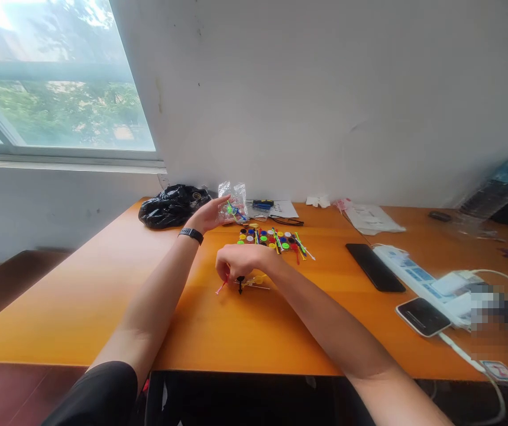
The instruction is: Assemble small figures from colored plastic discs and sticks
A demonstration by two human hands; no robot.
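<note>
My left hand (213, 214) grips a clear plastic bag (235, 192) by its side, above the far part of the table. Inside the bag are small blue and green plastic pieces (232, 210). Lower and nearer, my right hand (242, 259) curls down with its fingertips closed at a few small plastic pieces. A red piece (221, 288) sticks out below the fingers, and a black arrow-shaped piece (240, 286) shows beside them. A yellow piece (260, 278) lies under the wrist. Behind this hand are rows of coloured round discs (264, 239) with thin coloured sticks (300, 244) among them.
A black plastic bag (169, 206) sits at the back left. Papers (284, 209) and a white bag (371, 219) lie along the wall. To the right are a black phone (375, 267), a power strip (413, 275) with cables, and a second phone (423, 316).
</note>
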